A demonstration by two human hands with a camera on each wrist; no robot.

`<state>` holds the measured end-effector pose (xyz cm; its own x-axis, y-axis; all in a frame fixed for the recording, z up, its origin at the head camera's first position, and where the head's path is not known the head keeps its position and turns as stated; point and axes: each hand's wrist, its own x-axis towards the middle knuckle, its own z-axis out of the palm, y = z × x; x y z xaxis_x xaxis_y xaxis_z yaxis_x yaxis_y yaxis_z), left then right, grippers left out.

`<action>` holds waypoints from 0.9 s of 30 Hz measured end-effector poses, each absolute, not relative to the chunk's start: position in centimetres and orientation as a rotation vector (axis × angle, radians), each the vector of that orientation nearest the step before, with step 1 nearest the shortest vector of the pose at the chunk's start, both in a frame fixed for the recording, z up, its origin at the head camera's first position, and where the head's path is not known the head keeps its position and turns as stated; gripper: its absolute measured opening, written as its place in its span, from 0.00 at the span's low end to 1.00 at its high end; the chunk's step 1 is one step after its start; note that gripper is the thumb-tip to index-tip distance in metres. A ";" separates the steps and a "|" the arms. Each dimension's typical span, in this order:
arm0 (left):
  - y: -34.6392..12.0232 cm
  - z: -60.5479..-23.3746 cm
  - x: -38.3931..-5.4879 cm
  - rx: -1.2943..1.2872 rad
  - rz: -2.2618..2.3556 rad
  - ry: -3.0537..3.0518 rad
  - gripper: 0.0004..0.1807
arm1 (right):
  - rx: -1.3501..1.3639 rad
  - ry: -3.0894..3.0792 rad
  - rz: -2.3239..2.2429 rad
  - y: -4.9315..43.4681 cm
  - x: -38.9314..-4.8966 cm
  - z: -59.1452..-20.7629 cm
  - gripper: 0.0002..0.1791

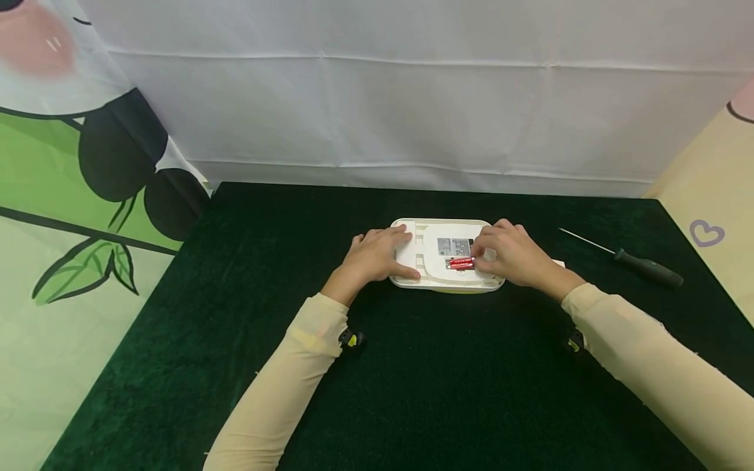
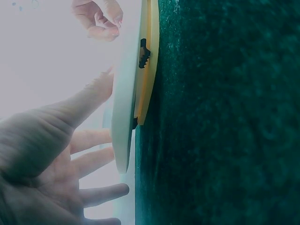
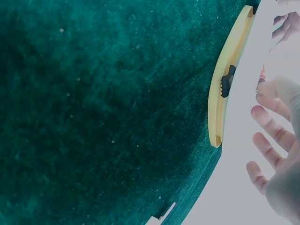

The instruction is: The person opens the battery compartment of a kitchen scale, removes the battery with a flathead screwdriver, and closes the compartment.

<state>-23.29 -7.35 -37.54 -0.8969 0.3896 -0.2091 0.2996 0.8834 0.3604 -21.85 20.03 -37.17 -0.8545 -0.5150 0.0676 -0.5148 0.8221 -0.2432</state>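
Note:
A white, rounded plastic device (image 1: 432, 280) lies on the dark green cloth with a printed label and a battery bay facing up. Over its left end spreads my left hand (image 1: 377, 254), thumb near the front edge and fingers toward the back edge. The left wrist view shows these fingers (image 2: 96, 161) mostly straight against the device. My right hand (image 1: 511, 254) pinches the right end of a red battery (image 1: 461, 263) at the bay between thumb and index finger. The other right fingers (image 3: 267, 149) are loosely bent. A yellow curved part (image 3: 215, 101) with a black toothed piece shows beneath the device.
A screwdriver (image 1: 648, 267) with a dark handle lies to the right of the device, its shaft pointing back left. A small white piece (image 1: 558, 263) lies partly hidden behind my right wrist. A pale curtain (image 1: 377, 118) hangs behind the table's back edge.

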 end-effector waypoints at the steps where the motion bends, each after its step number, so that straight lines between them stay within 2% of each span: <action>1: -7.3 -37.5 -23.3 0.522 0.468 2.776 0.47 | -0.844 2.997 -0.400 20.1 -21.9 -37.1 0.07; 16: -7.3 -37.5 -23.2 0.505 0.469 2.778 0.47 | -0.730 3.041 -0.476 22.1 -21.8 -36.2 0.06; 27: -7.2 -37.6 -23.2 0.491 0.472 2.781 0.47 | -0.534 3.144 -0.463 28.2 -21.4 -35.7 0.06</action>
